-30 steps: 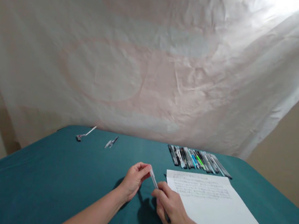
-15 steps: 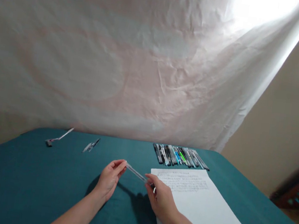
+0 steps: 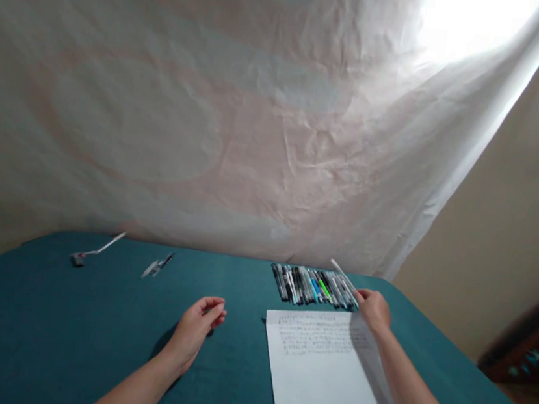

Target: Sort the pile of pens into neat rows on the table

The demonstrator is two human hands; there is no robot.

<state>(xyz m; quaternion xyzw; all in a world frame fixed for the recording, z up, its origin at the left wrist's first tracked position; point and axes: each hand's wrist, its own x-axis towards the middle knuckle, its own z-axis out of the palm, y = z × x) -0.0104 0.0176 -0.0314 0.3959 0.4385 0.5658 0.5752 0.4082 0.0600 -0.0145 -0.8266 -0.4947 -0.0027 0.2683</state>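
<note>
My right hand (image 3: 374,308) pinches the near end of a pale, slim pen (image 3: 345,275). The pen slants up and away to the left, over the right end of a row of pens (image 3: 301,286). Whether it touches them I cannot tell. Below my right forearm lies a white sheet of paper (image 3: 319,392) with handwriting across its upper part. My left hand (image 3: 199,326) rests near the middle of the table, thumb and fingers drawn together, with nothing visible in them.
On the teal tablecloth (image 3: 61,334), a few thin pen-like pieces (image 3: 157,265) lie at the back left. Farther left is a small dark object with a white strip (image 3: 101,251). A pale hanging sheet (image 3: 239,126) stands behind the table.
My left hand has let go of the pen. My right hand has carried it right and away from me, from the middle of the table to the row's right end.
</note>
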